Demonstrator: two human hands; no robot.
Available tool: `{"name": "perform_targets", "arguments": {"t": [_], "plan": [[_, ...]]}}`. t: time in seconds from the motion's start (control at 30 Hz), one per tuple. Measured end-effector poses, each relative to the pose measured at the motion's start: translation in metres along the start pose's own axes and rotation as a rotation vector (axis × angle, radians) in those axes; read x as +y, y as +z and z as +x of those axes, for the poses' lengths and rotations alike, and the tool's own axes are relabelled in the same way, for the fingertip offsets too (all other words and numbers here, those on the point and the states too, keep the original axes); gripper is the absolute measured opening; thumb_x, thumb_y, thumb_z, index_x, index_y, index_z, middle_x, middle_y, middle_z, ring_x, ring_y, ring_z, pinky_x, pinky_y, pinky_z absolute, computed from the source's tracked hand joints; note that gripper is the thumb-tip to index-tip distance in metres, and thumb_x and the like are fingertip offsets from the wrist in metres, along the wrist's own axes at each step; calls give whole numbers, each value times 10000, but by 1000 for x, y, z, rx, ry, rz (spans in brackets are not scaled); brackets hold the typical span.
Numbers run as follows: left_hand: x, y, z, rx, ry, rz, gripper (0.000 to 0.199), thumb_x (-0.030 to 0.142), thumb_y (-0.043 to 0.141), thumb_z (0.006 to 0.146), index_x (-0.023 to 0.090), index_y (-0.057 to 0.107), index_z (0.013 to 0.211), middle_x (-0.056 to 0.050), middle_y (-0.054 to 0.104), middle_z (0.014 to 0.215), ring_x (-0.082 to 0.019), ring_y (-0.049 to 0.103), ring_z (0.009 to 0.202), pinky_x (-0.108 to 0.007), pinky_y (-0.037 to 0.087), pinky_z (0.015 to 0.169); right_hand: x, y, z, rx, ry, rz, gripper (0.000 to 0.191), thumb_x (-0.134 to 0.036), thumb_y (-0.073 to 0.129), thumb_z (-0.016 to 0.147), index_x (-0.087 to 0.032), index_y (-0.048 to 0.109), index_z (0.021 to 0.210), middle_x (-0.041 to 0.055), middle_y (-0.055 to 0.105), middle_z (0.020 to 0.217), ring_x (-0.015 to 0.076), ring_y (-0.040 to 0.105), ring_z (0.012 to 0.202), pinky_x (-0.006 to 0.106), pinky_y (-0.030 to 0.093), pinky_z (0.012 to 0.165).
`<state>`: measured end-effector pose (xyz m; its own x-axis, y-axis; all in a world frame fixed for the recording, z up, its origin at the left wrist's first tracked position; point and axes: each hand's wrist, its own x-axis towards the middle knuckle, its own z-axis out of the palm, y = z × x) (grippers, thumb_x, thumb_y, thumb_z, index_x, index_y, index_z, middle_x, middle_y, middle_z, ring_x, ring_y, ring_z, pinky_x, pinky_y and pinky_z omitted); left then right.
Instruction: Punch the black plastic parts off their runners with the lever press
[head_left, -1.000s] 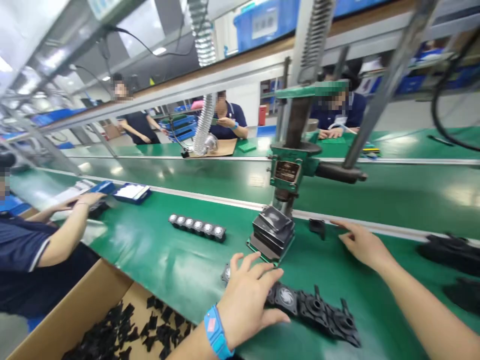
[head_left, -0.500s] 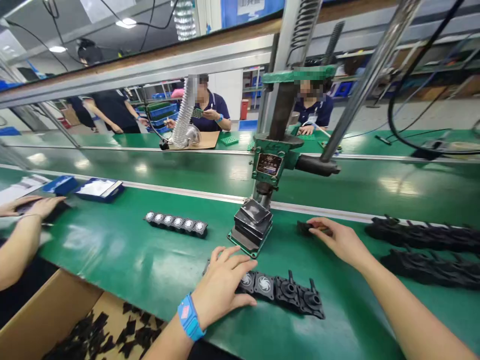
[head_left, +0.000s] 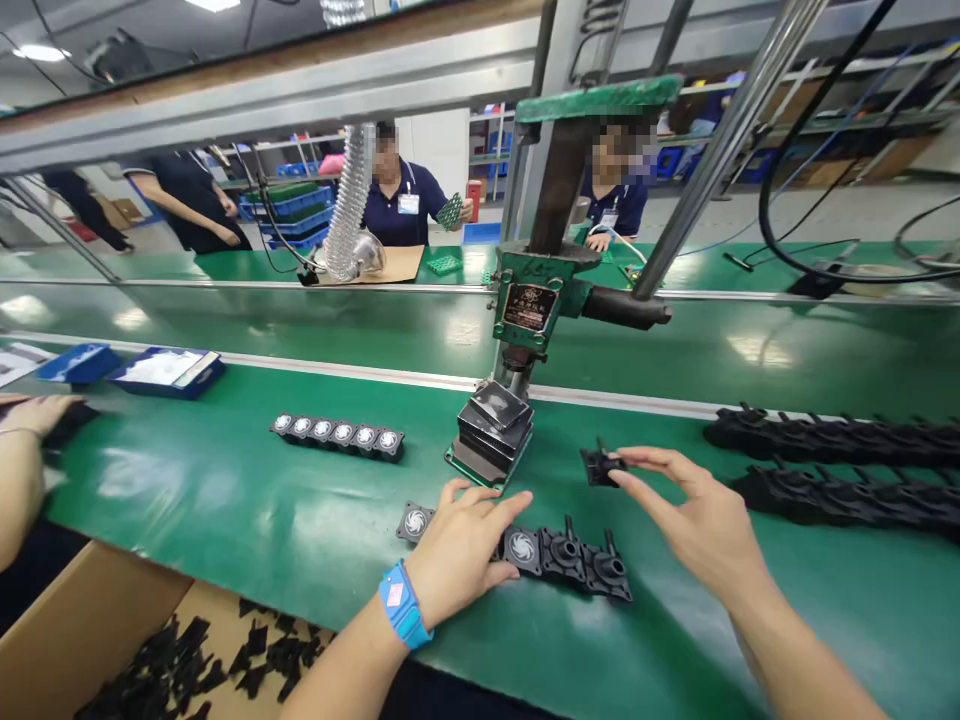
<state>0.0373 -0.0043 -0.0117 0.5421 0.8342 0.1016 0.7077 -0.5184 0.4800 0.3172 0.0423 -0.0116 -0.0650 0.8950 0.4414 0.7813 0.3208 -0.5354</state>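
My left hand [head_left: 465,535], with a blue wristband [head_left: 405,605], straddles a row of black square housings [head_left: 523,548], thumb on the near side and fingers spread over the far side. White fan-like swirls show on some housings; the two at the right end have black spouted covers [head_left: 607,570]. The hand hides the row's middle. In a thumb-and-finger pinch, my right hand [head_left: 675,490] holds a loose black spouted cover [head_left: 600,466], right of the press. A stack of dark blocks [head_left: 495,430] sits under the green press [head_left: 529,300].
Another row of housings [head_left: 337,436] lies left of the press. Rows of spouted black parts [head_left: 847,490] stand at right. Blue trays [head_left: 169,375] and another person's hand [head_left: 41,412] are at left. Below the table edge, a cardboard box [head_left: 90,610] holds black pieces. Co-workers sit opposite.
My view has shifted slightly. The cover in my right hand now shows its upright spout, which was hidden before. My left hand stays over the row, with the row's left end now uncovered.
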Motion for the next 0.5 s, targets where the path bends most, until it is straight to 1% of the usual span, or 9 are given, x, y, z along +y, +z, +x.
{"name": "perform_targets", "arguments": {"t": [0.03, 0.1, 0.13, 0.17, 0.2, 0.27, 0.37, 0.5], "plan": [[0, 1, 0, 8, -1, -7, 904, 248, 850, 711, 249, 337, 1454, -86, 691, 1187, -294, 548, 1228, -508, 324, 1055, -18, -4, -5, 39, -88, 10, 358, -565, 557, 895, -250, 691, 999, 40, 731, 958, 210, 673, 873, 326, 486, 768], [1, 1, 0, 24, -5, -17, 994, 216, 851, 700, 249, 249, 1490, -76, 701, 1149, -286, 578, 1169, -508, 322, 1051, -53, -8, -15, 24, -299, 34, 232, -456, 579, 924, -257, 693, 961, 7, 733, 909, 167, 665, 833, 312, 451, 816], [1, 1, 0, 31, -8, -20, 1028, 206, 848, 698, 249, 209, 1502, -70, 705, 1131, -282, 591, 1137, -509, 319, 1051, -67, -6, -19, -1, -382, 52, 182, -399, 576, 940, -259, 690, 965, -11, 733, 891, 141, 663, 806, 305, 429, 836], [1, 2, 0, 36, -11, -20, 1058, 199, 846, 697, 250, 173, 1511, -63, 708, 1115, -278, 599, 1110, -511, 315, 1053, -78, -3, -23, -15, -437, 76, 154, -353, 565, 956, -257, 685, 964, -28, 733, 871, 117, 661, 778, 299, 407, 850], [2, 2, 0, 38, -12, -20, 1082, 195, 844, 695, 251, 142, 1517, -55, 711, 1102, -275, 603, 1090, -514, 311, 1054, -85, 2, -27, -15, -463, 100, 152, -325, 549, 970, -254, 682, 955, -41, 732, 852, 98, 659, 760, 296, 385, 860], [2, 3, 0, 41, -12, -18, 1121, 188, 843, 688, 250, 97, 1522, -42, 713, 1082, -272, 605, 1068, -518, 305, 1056, -91, 15, -33, 0, -457, 137, 188, -318, 519, 989, -247, 684, 932, -52, 727, 818, 81, 656, 745, 298, 353, 868], [2, 4, 1, 49, -16, -17, 1158, 176, 841, 675, 244, 56, 1524, -28, 712, 1067, -268, 604, 1048, -517, 307, 1054, -88, 31, -40, -2, -422, 148, 226, -341, 501, 995, -241, 697, 943, -39, 722, 796, 83, 649, 734, 306, 332, 868], [0, 5, 1, 55, -29, -17, 1193, 166, 831, 663, 247, 13, 1527, -20, 704, 1055, -259, 605, 1020, -510, 316, 1049, -85, 38, -43, -2, -415, 140, 227, -323, 502, 996, -231, 699, 929, -34, 722, 783, 86, 644, 720, 316, 313, 878]]}}
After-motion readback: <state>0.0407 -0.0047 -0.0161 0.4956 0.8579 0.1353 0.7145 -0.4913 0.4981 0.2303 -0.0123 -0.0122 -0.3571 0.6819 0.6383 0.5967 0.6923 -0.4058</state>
